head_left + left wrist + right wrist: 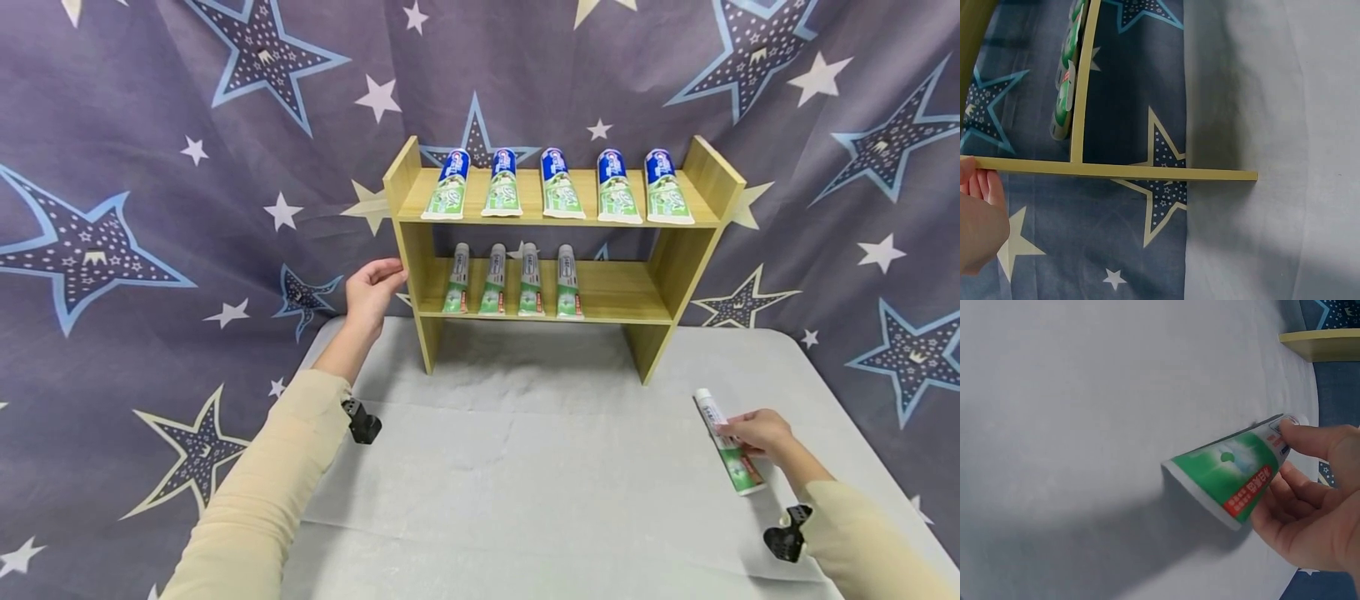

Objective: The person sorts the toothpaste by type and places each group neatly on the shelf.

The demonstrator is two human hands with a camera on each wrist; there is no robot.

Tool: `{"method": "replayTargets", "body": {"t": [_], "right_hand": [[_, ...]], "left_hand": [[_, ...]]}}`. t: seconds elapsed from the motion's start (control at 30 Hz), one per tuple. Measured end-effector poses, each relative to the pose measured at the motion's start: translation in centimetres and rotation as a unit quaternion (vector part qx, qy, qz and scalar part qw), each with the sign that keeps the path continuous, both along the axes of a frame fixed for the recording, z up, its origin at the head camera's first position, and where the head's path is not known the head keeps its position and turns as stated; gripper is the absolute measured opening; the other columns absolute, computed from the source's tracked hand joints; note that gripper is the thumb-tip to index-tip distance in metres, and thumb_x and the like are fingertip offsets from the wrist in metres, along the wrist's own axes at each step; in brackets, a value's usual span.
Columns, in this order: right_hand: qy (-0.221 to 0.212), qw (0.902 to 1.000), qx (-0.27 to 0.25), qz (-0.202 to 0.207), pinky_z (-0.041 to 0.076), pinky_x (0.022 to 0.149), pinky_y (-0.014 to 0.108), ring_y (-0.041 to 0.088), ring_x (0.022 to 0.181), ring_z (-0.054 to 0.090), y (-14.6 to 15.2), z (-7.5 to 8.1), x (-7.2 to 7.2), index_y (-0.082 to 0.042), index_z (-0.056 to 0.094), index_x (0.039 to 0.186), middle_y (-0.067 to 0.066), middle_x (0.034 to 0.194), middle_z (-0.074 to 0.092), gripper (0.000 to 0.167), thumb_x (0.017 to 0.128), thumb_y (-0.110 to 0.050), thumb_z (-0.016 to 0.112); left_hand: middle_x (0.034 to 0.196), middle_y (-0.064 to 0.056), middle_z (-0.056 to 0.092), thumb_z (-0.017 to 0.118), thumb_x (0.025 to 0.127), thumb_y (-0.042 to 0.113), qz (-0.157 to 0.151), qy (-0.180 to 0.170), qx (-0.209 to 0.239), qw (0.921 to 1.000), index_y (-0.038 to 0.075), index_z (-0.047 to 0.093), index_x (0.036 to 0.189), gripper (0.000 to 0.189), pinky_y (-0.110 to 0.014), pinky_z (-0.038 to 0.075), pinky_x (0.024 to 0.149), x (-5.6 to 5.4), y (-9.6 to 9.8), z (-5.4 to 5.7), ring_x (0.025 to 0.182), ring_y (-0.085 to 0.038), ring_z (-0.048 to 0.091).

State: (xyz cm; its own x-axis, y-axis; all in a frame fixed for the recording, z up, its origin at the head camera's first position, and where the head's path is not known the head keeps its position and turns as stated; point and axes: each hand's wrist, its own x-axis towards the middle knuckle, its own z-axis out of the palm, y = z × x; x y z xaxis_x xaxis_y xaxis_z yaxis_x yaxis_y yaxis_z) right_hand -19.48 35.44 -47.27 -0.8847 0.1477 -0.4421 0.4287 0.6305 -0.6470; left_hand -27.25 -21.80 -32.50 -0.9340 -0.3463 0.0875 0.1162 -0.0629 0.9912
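My right hand (759, 432) pinches a white and green toothpaste tube (1229, 472) between thumb and fingers, over the right part of the table. The tube's cap end points toward the shelf, and its flat green end is nearest me. My left hand (369, 292) touches the outer side of the left panel of a wooden two-tier shelf (543, 319); its fingertips meet the panel in the left wrist view. On the lower tier, several similar white and green toothpaste tubes (493, 282) lean in a row toward the left. Their caps point up and back.
Several blue and green toothpaste tubes (558, 185) line the upper tier. A pale grey cloth covers the table (517, 475). Behind the shelf hangs a dark curtain (585, 67) with stars. The shelf's right panel (678, 283) stands beyond the held tube.
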Motion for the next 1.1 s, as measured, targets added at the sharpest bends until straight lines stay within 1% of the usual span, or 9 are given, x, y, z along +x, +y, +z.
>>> {"method": "replayTargets", "body": {"t": [0.1,0.23,0.4,0.6,0.7,0.87,0.93,1.0,1.1], "right_hand": [[0.000,1.0000,-0.007,0.001,0.056,0.060,0.026,0.011,0.067,0.056,-0.1,-0.1,0.0,0.018,0.056,0.112,0.003,0.075,0.059,0.055,0.081,-0.025,0.072],[-0.010,0.9993,-0.035,0.002,0.056,0.061,0.025,0.008,0.066,0.057,-0.5,-0.1,0.0,0.017,0.056,0.115,-0.002,0.073,0.061,0.056,0.083,-0.027,0.071],[-0.030,0.9956,-0.089,0.006,0.056,0.060,0.022,0.004,0.060,0.059,-1.2,0.1,0.0,0.014,0.060,0.113,-0.008,0.065,0.063,0.045,0.088,-0.023,0.067],[-0.063,0.9827,-0.170,0.038,0.057,0.064,0.021,0.002,0.063,0.059,-2.0,-0.3,0.2,0.004,0.066,0.104,-0.009,0.066,0.062,0.026,0.092,-0.019,0.062],[-0.071,0.9756,-0.202,0.048,0.057,0.066,0.021,0.002,0.065,0.060,-2.5,-0.6,0.2,-0.001,0.067,0.102,-0.010,0.067,0.063,0.020,0.093,-0.018,0.060],[-0.072,0.9657,-0.244,0.052,0.058,0.069,0.021,0.001,0.068,0.063,-3.6,-0.6,0.3,-0.008,0.068,0.098,-0.010,0.071,0.067,0.014,0.093,-0.018,0.061],[-0.072,0.9612,-0.261,0.054,0.058,0.069,0.021,0.000,0.068,0.064,-4.1,-0.5,0.4,-0.011,0.068,0.095,-0.010,0.072,0.068,0.010,0.093,-0.017,0.061],[-0.073,0.9557,-0.280,0.055,0.058,0.070,0.021,0.001,0.069,0.065,-4.6,-0.3,0.4,-0.013,0.067,0.092,-0.010,0.072,0.068,0.007,0.093,-0.016,0.061],[-0.075,0.9523,-0.291,0.054,0.059,0.070,0.021,0.001,0.068,0.065,-5.3,0.1,0.4,-0.012,0.065,0.092,-0.009,0.072,0.068,0.005,0.093,-0.014,0.060]], "left_hand": [[0.074,0.013,0.066,0.067,0.084,-0.002,0.001,0.001,-0.003,1.0000,0.015,0.064,0.086,0.018,-0.010,0.054,0.069,0.0,0.0,0.0,0.072,0.000,0.063],[0.074,0.013,0.066,0.067,0.084,-0.003,0.002,0.007,-0.001,1.0000,0.015,0.064,0.085,0.018,-0.012,0.054,0.071,0.0,0.0,0.1,0.072,0.000,0.063],[0.074,0.014,0.066,0.067,0.084,-0.003,0.005,0.008,0.000,1.0000,0.016,0.064,0.084,0.020,-0.018,0.056,0.079,0.0,0.1,0.2,0.071,0.001,0.063],[0.073,0.015,0.066,0.068,0.084,-0.002,0.005,0.000,-0.005,1.0000,0.017,0.063,0.084,0.019,-0.013,0.054,0.074,0.1,0.1,0.1,0.071,0.002,0.063],[0.073,0.015,0.066,0.068,0.084,-0.002,0.006,0.002,-0.002,1.0000,0.017,0.063,0.083,0.020,-0.014,0.055,0.074,0.1,0.2,0.0,0.071,0.001,0.063],[0.073,0.015,0.067,0.067,0.084,-0.003,0.007,0.010,0.001,0.9999,0.017,0.064,0.082,0.021,-0.022,0.056,0.082,0.1,0.2,-0.2,0.071,0.002,0.063],[0.073,0.015,0.067,0.067,0.084,-0.004,0.007,0.013,0.002,0.9999,0.018,0.064,0.082,0.022,-0.021,0.056,0.082,0.1,0.2,-0.2,0.071,0.002,0.063],[0.073,0.015,0.067,0.067,0.084,-0.004,0.007,0.016,0.003,0.9998,0.017,0.064,0.082,0.022,-0.018,0.056,0.079,0.1,0.2,-0.1,0.071,0.002,0.063],[0.073,0.015,0.067,0.066,0.084,-0.004,0.007,0.015,0.004,0.9999,0.017,0.064,0.082,0.022,-0.016,0.055,0.076,0.1,0.2,-0.1,0.071,0.002,0.063]]}}
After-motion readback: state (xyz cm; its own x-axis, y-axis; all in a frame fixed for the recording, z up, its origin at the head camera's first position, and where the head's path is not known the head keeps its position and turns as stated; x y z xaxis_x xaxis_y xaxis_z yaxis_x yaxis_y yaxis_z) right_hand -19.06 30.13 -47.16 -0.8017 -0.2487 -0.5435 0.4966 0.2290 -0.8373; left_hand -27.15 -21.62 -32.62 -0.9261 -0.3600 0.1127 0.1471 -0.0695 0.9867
